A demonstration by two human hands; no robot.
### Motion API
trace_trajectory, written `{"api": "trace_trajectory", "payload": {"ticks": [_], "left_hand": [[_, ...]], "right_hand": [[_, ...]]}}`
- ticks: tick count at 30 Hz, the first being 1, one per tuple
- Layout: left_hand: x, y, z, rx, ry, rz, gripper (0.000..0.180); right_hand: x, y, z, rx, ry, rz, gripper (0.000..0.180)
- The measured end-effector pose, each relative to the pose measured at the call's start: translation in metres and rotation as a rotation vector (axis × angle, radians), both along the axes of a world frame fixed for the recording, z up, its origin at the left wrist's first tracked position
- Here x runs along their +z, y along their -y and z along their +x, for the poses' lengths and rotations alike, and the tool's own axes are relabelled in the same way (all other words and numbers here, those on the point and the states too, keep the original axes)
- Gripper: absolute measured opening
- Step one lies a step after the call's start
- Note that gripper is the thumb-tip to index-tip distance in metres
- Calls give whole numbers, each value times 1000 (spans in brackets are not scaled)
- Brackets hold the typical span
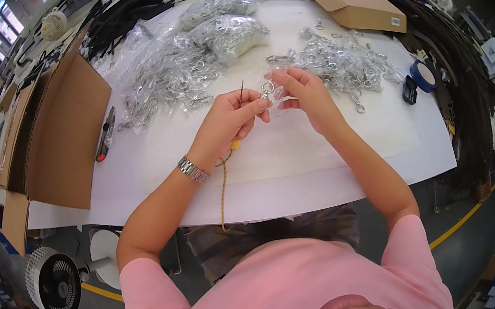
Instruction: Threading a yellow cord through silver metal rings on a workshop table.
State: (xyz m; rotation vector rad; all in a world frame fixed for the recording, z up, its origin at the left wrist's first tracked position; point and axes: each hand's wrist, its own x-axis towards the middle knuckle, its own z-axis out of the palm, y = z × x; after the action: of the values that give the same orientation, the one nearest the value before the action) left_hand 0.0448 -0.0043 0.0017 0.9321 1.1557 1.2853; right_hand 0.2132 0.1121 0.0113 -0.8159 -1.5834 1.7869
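My left hand [238, 116], with a metal watch on its wrist, is closed around a thin pointed tool [242, 90]. The tool's dark tip sticks up past the fingers. Below the palm a yellow end [235, 145] shows, and a brown twine [223, 196] hangs there toward the table edge. Left thumb and fingertips also pinch a silver metal ring piece [267, 89] in clear plastic wrap. My right hand [302, 93] is at the other side of this piece, thumb and fingers closed on the clear plastic [278, 94]. Part of the piece is hidden by the fingers.
Plastic-wrapped metal clasps [170, 80] heap at the back left; loose ones [345, 62] pile right. A cardboard box [64, 129] and a red-black cutter [106, 134] lie left. Blue tape [422, 76] and another carton [355, 5] are right. A fan [57, 282] stands below left.
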Motion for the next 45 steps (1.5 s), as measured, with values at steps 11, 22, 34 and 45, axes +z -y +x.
{"api": "trace_trajectory", "payload": {"ticks": [11, 22, 34, 45], "left_hand": [[-2, 6, 0, -29, -91, 20, 17], [9, 8, 6, 209, -190, 60, 19], [8, 5, 4, 292, -80, 146, 21], [0, 4, 10, 322, -392, 172, 37]], "right_hand": [[-16, 8, 1, 122, -193, -177, 32], [-9, 2, 6, -1, -267, -414, 31], [-13, 11, 1, -13, -255, -284, 38], [-17, 26, -4, 60, -325, -303, 37]]}}
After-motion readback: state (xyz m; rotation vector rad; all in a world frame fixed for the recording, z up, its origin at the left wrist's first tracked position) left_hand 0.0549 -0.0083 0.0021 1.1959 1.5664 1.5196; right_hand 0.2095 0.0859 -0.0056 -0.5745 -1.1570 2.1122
